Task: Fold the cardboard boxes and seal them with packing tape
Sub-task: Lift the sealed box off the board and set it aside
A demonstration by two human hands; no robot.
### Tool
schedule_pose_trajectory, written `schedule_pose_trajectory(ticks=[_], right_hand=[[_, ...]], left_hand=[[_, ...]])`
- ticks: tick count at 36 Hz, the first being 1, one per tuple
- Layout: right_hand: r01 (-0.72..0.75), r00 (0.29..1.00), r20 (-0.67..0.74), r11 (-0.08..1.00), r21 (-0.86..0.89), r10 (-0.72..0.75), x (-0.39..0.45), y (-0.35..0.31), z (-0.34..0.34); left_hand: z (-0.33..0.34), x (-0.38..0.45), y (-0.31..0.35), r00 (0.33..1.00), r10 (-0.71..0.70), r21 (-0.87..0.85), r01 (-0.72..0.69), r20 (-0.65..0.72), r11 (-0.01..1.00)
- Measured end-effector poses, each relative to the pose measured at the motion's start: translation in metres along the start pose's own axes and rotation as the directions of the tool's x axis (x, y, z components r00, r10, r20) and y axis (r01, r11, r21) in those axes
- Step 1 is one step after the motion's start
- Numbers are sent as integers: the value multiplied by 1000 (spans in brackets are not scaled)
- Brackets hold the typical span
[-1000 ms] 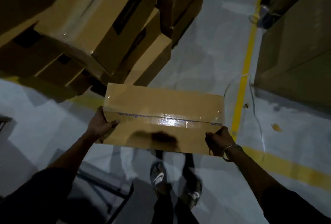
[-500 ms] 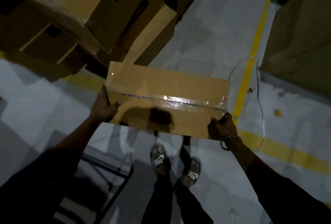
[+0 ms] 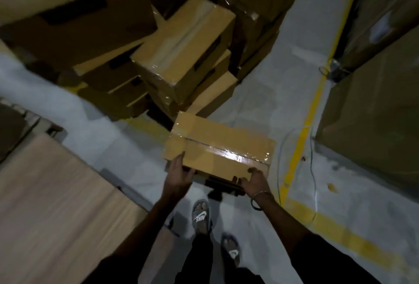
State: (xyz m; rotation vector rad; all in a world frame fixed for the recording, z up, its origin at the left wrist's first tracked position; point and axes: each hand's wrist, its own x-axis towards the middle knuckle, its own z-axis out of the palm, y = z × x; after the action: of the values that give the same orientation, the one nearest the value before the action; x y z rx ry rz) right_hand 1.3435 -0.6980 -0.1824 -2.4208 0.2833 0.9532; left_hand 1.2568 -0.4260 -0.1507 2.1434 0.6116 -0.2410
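Note:
A closed brown cardboard box [image 3: 217, 145] with shiny clear tape along its top seam is held out in front of me above the floor. My left hand [image 3: 180, 176] grips its near left corner, with fingers lying up the left side. My right hand [image 3: 255, 179] curls round the near right edge, a bracelet on its wrist. The box is tilted away from me, towards a pile of sealed boxes [image 3: 181, 57].
Stacked cardboard boxes fill the upper left and centre. Tall cardboard [image 3: 374, 111] stands on the right behind a yellow floor line [image 3: 303, 138]. A wooden table top [image 3: 52, 204] lies at lower left. Loose wire [image 3: 314, 170] trails on the grey floor. My sandalled feet stand below.
The box has gone forward and down towards the pile, turning its far end away. Both hands shifted from its ends to its near edge. The view swung, bringing the wooden table into sight.

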Motion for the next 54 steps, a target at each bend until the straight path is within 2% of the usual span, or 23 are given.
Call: schedule_pose_trajectory(ticks=[6, 9, 12, 15, 19, 22, 25, 29, 34, 41, 45, 47, 49, 54], right_hand=[[255, 959, 164, 958, -134, -232, -76, -20, 16], [360, 924, 212, 908, -215, -317, -101, -20, 30], [453, 887, 209, 861, -231, -411, -161, -42, 31], [549, 833, 223, 807, -219, -506, -224, -56, 40], [636, 758, 310, 756, -155, -574, -296, -54, 77], [716, 665, 427, 686, -129, -613, -343, -43, 117], [788, 566, 577, 591, -171, -588, -385, -35, 160], [855, 470, 711, 468, -221, -523, -434, -27, 218], [903, 409, 746, 350, -249, -526, -499, -16, 294], [938, 334, 805, 258, -232, -490, -606, 7, 397], [951, 302, 833, 212, -226, -464, -672, 17, 446], [964, 262, 849, 166, -208, -459, -697, 18, 466], [970, 242, 859, 144, -198, -451, -712, 16, 490], [984, 176, 866, 55, -171, -467, -759, -1, 527]], left_hand=[[-13, -145, 4, 990, -55, -69, 46, -133, 997], [-9, -212, -15, 970, -146, -154, 117, -193, 981], [-4, -278, -36, 929, -249, -231, 188, -273, 955], [3, -343, -63, 878, -292, -235, 214, -380, 948], [10, -421, -98, 796, -415, -356, 270, -441, 895], [10, -475, -118, 732, -506, -467, 287, -457, 837], [3, -523, -126, 675, -599, -576, 306, -430, 758], [7, -584, -159, 529, -686, -692, 233, -499, 683], [4, -666, -205, 478, -733, -723, 253, -484, 643], [-6, -793, -282, 413, -762, -753, 229, -499, 617], [-8, -860, -330, 317, -825, -809, 223, -468, 544], [-5, -886, -356, 256, -840, -823, 205, -478, 530], [-3, -904, -381, 235, -853, -839, 189, -467, 511], [-39, -932, -387, 195, -872, -867, 144, -449, 478]])
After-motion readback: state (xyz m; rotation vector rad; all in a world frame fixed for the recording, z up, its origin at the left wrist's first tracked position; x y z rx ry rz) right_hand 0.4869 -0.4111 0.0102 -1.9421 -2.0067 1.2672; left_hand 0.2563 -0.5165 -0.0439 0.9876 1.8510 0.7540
